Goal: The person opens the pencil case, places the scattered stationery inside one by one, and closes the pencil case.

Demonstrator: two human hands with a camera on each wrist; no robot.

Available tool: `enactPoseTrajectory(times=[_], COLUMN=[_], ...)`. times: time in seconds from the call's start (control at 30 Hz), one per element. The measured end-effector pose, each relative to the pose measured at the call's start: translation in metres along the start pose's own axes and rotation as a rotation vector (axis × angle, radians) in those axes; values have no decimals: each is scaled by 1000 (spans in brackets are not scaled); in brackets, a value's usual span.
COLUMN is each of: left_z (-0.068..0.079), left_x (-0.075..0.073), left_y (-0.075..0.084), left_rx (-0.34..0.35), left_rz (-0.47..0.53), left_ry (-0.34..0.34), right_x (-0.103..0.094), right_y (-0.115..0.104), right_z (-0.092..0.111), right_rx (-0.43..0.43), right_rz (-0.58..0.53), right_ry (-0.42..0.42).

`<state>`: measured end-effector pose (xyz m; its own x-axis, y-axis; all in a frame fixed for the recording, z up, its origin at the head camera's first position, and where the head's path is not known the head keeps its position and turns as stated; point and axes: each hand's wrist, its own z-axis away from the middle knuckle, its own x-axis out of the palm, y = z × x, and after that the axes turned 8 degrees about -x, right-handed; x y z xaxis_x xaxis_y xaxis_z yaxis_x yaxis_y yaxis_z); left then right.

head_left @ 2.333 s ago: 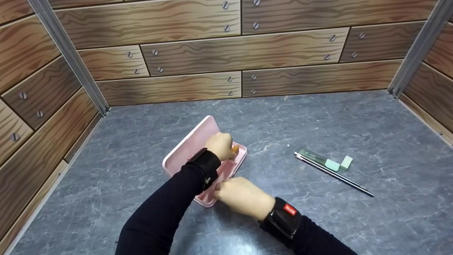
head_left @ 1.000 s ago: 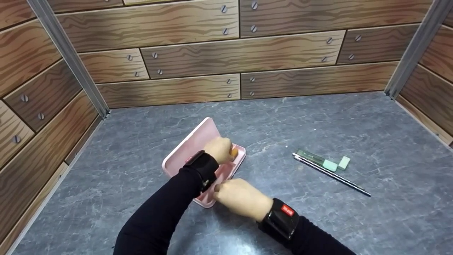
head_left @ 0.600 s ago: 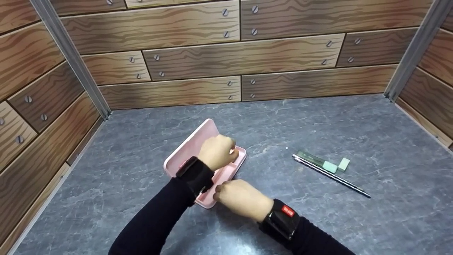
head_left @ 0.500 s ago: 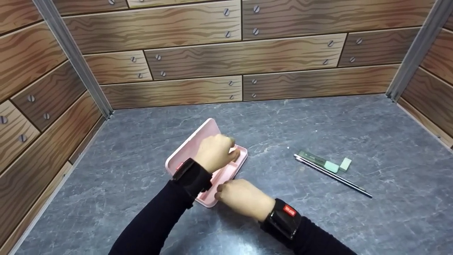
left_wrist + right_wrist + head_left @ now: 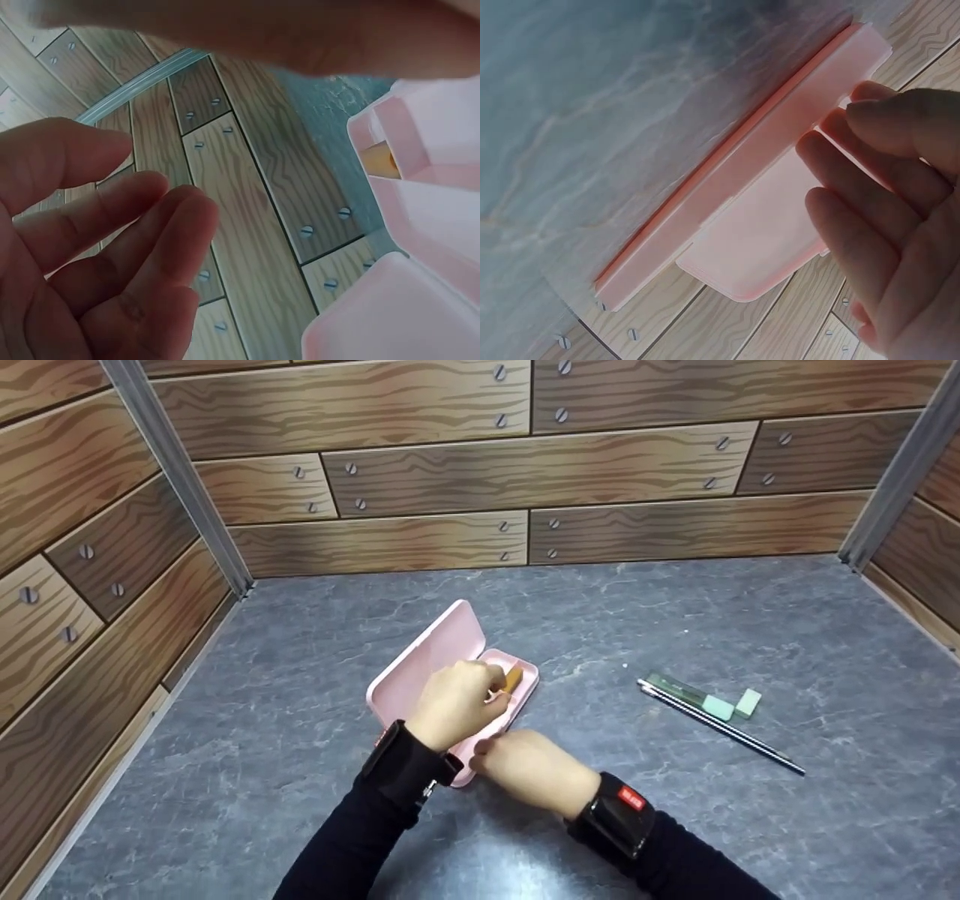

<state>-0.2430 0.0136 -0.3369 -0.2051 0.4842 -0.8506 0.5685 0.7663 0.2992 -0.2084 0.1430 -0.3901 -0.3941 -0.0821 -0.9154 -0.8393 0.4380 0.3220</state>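
A pink pencil case (image 5: pixel 420 664) lies with its lid raised, its tray divided into compartments. In the far compartment rests an orange-yellow block (image 5: pixel 513 680), which also shows in the left wrist view as an orange piece (image 5: pixel 380 160). My left hand (image 5: pixel 459 701) hovers over the tray beside that block, its fingers loosely bent; in the left wrist view nothing lies between them. My right hand (image 5: pixel 536 769) is at the near right side of the case. In the right wrist view its slightly bent fingertips (image 5: pixel 810 146) are right at the case's rim.
To the right on the grey marbled table lie two striped pencils (image 5: pixel 720 726), a dark green translucent piece with a mint end (image 5: pixel 686 694) and a small pale green eraser-like block (image 5: pixel 748 703). Wood-patterned walls (image 5: pixel 450 480) close off the back and sides.
My left hand has let go of the orange-yellow block and drawn back toward me, leaving it in the far compartment. My right hand stays at the case's near side. The head view has shifted slightly.
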Motion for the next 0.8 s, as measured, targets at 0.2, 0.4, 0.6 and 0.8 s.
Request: enactPoseTrajectory(times=[0.2,0.4,0.6,0.8], left_z=[5,6,5,7], left_x=[6,8,10,9], left_y=[-7,-14,-18,-20], left_rx=[-33,-54,-71,-80], left_rz=[5,-1,-10,2], left_ry=[-5,-33,-38,-44], right_x=[-1,-3,-2,-3], right_y=[1,2,4,9], right_z=[-2,-2,-1,0], right_rx=[-14,-16,-20,-1], right_rz=[-12,-25,-26,-36], right_ry=[-21,-39,-9,28])
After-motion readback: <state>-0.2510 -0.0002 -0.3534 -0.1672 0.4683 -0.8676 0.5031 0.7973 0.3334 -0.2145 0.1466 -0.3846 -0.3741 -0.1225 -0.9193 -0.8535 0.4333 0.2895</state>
